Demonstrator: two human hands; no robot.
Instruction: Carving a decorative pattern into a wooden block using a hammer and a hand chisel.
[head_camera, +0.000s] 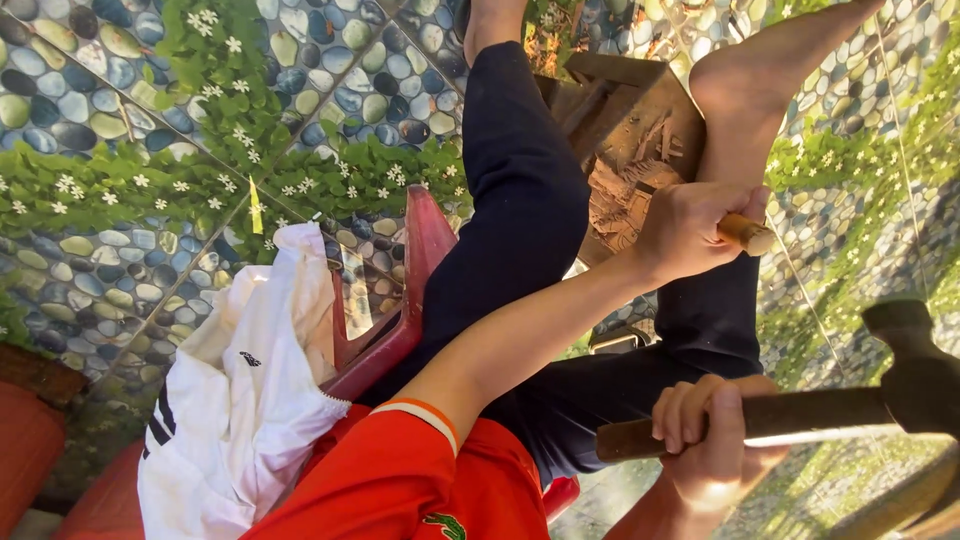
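Head view is turned sideways, so I describe by what I see in the frame. My left hand is closed in a fist around a chisel handle; only the pale wooden end shows, sticking out of the fist toward the right, the blade itself is hidden by the fingers. Just above and left of this hand lies the wood block, dark brown, w/ a carved hollow and fresh reddish chips in it. The fist is touching or nearly touching the carved part; I cannot tell which. A bare foot rests against the block on its right side, very near the left hand.

My right hand is lower in the frame, fingers wrapped tight on the hammer. The handle runs to the right, and the dark head is at the frame edge, well apart from the block and chisel.

Between the hands are legs in dark trousers. A red plastic chair carries a white cloth, and the floor mat has a pebble and leaf pattern.
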